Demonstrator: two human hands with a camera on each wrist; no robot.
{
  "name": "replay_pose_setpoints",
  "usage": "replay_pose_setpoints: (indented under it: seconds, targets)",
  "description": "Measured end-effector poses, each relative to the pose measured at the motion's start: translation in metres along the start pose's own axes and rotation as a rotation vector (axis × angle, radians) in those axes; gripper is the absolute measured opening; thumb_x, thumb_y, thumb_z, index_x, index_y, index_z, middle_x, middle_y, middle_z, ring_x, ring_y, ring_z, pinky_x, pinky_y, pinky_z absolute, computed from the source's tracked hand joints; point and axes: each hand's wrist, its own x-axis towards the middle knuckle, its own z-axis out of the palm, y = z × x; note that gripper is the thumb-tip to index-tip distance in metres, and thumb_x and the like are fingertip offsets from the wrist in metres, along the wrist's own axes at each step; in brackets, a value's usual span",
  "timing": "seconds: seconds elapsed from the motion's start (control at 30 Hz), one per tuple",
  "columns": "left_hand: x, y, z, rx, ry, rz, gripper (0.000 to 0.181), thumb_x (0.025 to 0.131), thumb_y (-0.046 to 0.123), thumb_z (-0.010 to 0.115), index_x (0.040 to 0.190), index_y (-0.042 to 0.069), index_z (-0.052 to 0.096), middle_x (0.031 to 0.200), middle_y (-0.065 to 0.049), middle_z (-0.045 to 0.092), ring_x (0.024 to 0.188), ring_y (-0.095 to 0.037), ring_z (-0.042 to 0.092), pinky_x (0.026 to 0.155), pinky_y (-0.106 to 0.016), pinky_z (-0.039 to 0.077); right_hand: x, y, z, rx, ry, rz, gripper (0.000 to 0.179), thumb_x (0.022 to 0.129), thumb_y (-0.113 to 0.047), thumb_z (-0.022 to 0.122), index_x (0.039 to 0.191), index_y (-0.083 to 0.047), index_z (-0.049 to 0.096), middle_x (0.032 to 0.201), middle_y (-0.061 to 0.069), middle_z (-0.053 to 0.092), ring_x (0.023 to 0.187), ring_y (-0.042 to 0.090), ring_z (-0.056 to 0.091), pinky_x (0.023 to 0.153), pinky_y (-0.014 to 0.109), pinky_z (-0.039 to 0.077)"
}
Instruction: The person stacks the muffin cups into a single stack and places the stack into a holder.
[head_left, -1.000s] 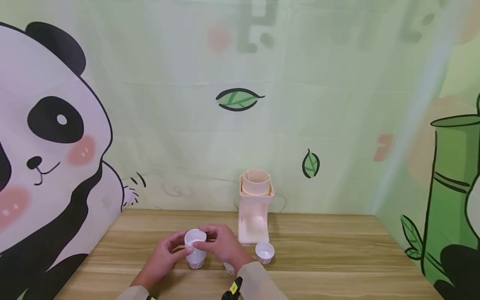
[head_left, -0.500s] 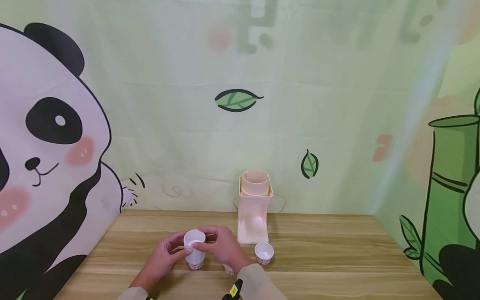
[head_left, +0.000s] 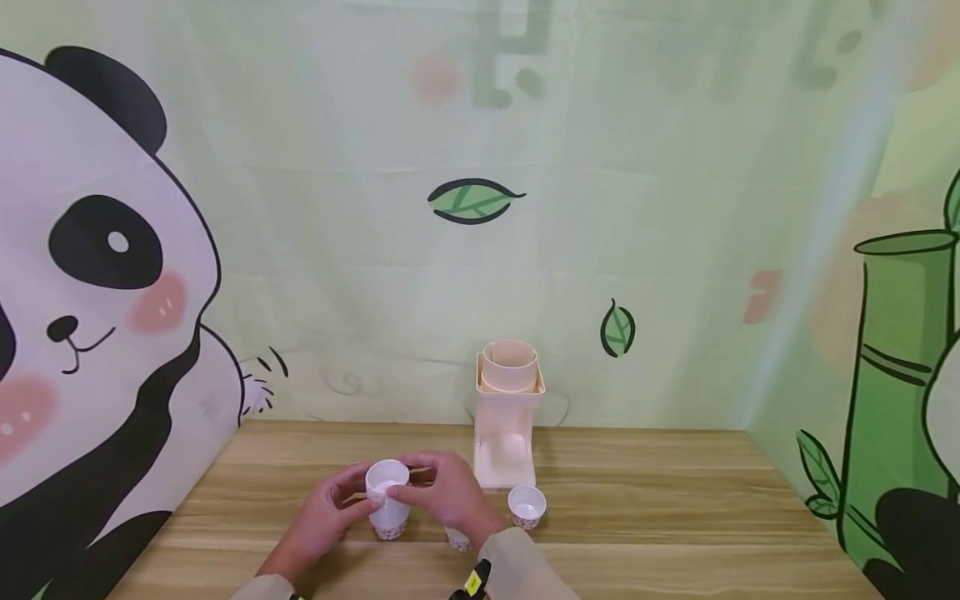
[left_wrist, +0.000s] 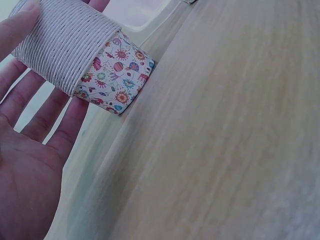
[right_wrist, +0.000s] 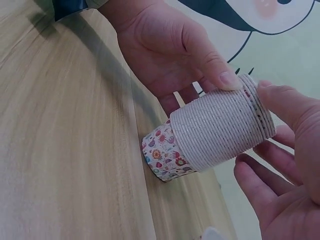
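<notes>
A tall stack of nested paper cups (head_left: pixel 388 518) stands upright on the table in the head view. Its white rims are packed into ridges, and the lowest cup shows a colourful flower print (left_wrist: pixel 120 75). My left hand (head_left: pixel 324 518) grips the stack from the left, thumb in front and fingers behind. From the right, my right hand (head_left: pixel 450 496) pinches the uppermost rims between thumb and fingers. In the right wrist view a narrow patterned strip shows between the top rims, beside the right thumb (right_wrist: pixel 285 102).
A single small paper cup (head_left: pixel 527 507) stands right of my right wrist. Another cup (head_left: pixel 459 540) is partly hidden below that wrist. Behind them stands a pale pink holder (head_left: pixel 506 450) with a round tube on top, near the printed backdrop (head_left: pixel 337 250) at the table's far edge.
</notes>
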Motion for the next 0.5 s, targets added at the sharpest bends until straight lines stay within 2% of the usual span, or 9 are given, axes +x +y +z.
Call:
replay_pose_setpoints:
  seconds: [0.17,0.37,0.5]
  targets:
    - [0.0,0.0,0.0,-0.004,0.007,-0.008,0.054,0.091,0.014,0.077,0.14,0.001,0.058,0.13,-0.02,0.068,0.111,-0.007,0.065,0.097,-0.02,0.052,-0.005,-0.002,-0.01,-0.029,0.015,0.008,0.04,0.089,-0.028,0.081,0.124,-0.011,0.073,0.126,0.008,0.074,0.108,0.029,0.073,0.087,0.032,0.061]
    - [0.001,0.0,0.001,-0.013,0.022,-0.006,0.053,0.09,0.011,0.078,0.138,-0.001,0.059,0.126,-0.017,0.071,0.108,-0.006,0.066,0.096,-0.02,0.052,-0.01,-0.003,-0.025,0.006,0.039,0.004,0.038,0.09,-0.029,0.08,0.123,-0.01,0.073,0.126,0.01,0.073,0.113,0.03,0.071,0.092,0.036,0.06]
    - [0.0,0.0,0.001,-0.009,0.012,0.023,0.053,0.091,0.01,0.077,0.139,-0.003,0.058,0.125,-0.019,0.07,0.108,-0.005,0.065,0.096,-0.02,0.053,-0.015,-0.003,-0.033,0.036,0.048,0.003,0.04,0.09,-0.029,0.079,0.124,-0.01,0.073,0.126,0.009,0.073,0.116,0.029,0.07,0.094,0.037,0.06]
